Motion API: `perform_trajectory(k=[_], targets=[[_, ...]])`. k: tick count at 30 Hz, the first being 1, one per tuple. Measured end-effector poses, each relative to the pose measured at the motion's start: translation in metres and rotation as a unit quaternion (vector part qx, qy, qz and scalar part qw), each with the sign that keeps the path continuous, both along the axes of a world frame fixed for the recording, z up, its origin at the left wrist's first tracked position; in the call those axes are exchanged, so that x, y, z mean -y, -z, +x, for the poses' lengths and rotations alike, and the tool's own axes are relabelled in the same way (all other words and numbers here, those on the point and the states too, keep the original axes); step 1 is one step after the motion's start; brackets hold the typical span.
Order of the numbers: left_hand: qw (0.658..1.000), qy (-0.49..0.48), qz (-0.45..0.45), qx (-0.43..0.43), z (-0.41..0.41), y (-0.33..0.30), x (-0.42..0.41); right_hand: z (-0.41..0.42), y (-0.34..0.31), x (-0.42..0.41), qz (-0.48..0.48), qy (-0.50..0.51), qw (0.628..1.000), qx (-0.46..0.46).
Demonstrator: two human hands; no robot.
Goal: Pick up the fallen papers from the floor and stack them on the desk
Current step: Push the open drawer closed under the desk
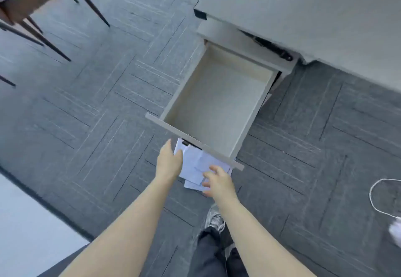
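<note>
Several white papers lie in a loose pile on the grey carpet, partly under the front panel of an open drawer. My left hand hovers over the pile's left edge, fingers apart and holding nothing. My right hand reaches over the pile's near right corner, fingers spread; whether it touches the sheets is unclear. The grey desk fills the upper right.
The pulled-out drawer is empty and juts over the floor above the papers. Chair legs stand at the upper left. A white cable loops at the right edge. My shoe and dark trouser leg are below the hands.
</note>
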State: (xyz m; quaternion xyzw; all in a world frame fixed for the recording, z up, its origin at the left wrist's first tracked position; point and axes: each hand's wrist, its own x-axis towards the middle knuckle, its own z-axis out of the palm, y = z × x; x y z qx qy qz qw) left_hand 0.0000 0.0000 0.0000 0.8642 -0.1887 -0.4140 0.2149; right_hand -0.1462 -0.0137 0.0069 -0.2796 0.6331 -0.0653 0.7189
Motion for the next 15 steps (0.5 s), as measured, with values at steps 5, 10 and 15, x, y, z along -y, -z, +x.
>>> perform_trajectory(k=[5,10,15], targets=[[1.0,-0.026,-0.001,-0.011,-0.001,0.035,0.021,0.007,0.022,0.013,0.086,0.186,0.977,0.061],[0.998,-0.056,-0.014,0.021,-0.011,0.039,0.053,0.001,0.024,0.045,0.076,0.221,0.97,0.066],[0.995,-0.079,-0.037,0.056,-0.021,0.049,0.112,-0.009,0.03,0.102,0.055,0.21,0.973,0.079]])
